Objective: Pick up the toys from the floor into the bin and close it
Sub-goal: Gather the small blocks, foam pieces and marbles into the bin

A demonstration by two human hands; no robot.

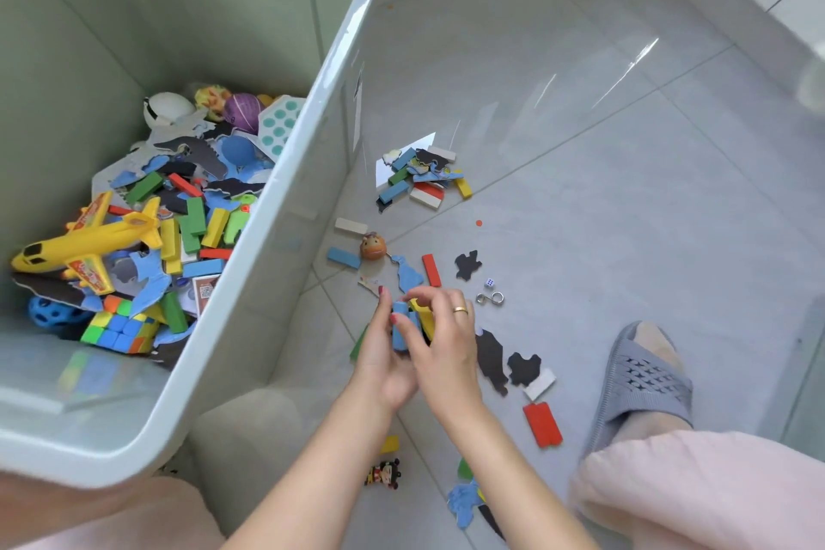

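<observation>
A large pale green bin (pixel 285 174) stands open at the left, holding a yellow toy plane (pixel 85 243), a colour cube (pixel 118 328), balls, blocks and puzzle pieces. My left hand (pixel 384 353) grips blue blocks (pixel 402 326) just above the floor. My right hand (pixel 442 339), with a ring, pinches at the same bundle, where a yellow piece (pixel 424 315) shows. Loose toys lie around: a red block (pixel 542 423), a brown figure head (pixel 372 246), black puzzle pieces (pixel 491 359) and a small doll (pixel 384 473).
Another heap of blocks and puzzle pieces (pixel 422 179) lies further out on the grey tiled floor. A die (pixel 489 282) and metal rings (pixel 490 297) sit near my hands. My foot in a grey slipper (pixel 643 380) rests at the right.
</observation>
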